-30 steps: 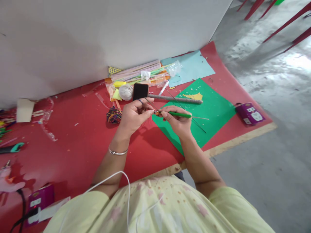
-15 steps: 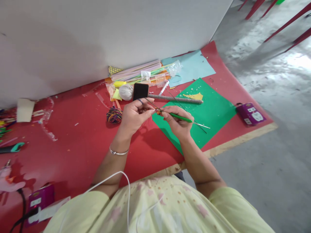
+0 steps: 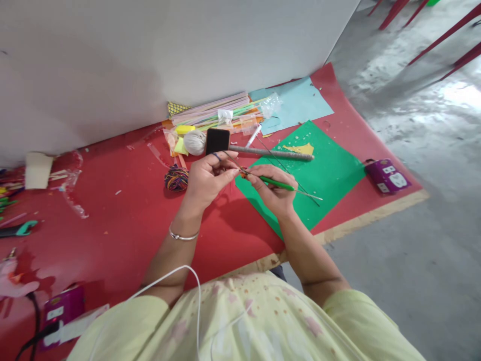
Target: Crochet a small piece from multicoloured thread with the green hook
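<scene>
So the red mat (image 3: 124,210) only has real elbow room in the middle and front left; the back edge is jammed against the white board (image 3: 169,60), with a heap of straws (image 3: 214,114) and a ball of string (image 3: 194,142) piled along it. The near edge of the mat drops off just in front of the person's lap, and off to the right it ends at bare grey floor (image 3: 413,260).

Both hands meet above the spot where the green sheet (image 3: 323,175) starts. The left hand (image 3: 206,181) has thumb and forefinger pinched together on a tiny orange bit (image 3: 244,174) at the tip of the green stick (image 3: 276,182). The right hand (image 3: 274,193) is clamped round that stick just behind the tip.

The stick itself lies nearly flat, long axis running left to right, wrapped end pointing at the left hand, with the bare wire tail poking out right over the green sheet. A purple box (image 3: 387,176) sits well clear near the right edge.
</scene>
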Demonstrator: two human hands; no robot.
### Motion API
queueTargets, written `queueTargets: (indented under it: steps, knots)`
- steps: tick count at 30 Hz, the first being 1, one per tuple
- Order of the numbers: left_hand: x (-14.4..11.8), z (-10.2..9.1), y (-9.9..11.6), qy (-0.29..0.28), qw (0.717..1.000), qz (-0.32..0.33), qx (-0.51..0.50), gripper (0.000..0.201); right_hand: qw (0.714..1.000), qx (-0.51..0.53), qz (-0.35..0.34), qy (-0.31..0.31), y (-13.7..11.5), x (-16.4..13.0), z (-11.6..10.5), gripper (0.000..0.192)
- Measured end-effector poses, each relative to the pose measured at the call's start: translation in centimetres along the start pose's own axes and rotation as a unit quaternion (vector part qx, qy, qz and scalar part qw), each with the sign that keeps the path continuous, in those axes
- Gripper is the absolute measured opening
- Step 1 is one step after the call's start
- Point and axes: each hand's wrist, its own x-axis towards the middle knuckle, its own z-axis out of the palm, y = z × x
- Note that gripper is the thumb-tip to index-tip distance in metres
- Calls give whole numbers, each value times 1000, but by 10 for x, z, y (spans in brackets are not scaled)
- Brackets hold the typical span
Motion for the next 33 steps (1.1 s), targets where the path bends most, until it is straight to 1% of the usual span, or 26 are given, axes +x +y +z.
queueTargets:
  steps: [3, 5, 9, 13, 24, 30, 33]
  knots:
    - [-1, 0, 1, 5, 1000, 0, -2, 36, 1000, -3, -17, 2, 0, -1, 0, 9]
    - [-1, 1, 1, 10, 1000, 0, -3, 34, 1000, -9, -13, 1, 0, -1, 1, 7]
    - [-2, 0, 1, 1, 1000, -10, -9, 38, 1000, -14, 1, 2, 0, -2, 1, 5]
    - [-1, 0, 1, -8, 1000, -19, -22, 41, 1000, -12, -10, 4, 0, -2, 1, 6]
    - [1, 2, -2, -3, 999, -22, -26, 42, 1000, -18, 5, 10, -1, -2, 2, 6]
    - [0, 1, -1, 3, 1000, -21, -20, 40, 999, -4, 6, 38, -2, 0, 2, 4]
    - [0, 1, -2, 1, 999, -21, -25, 39, 999, 5, 11, 39, -3, 0, 3, 4]
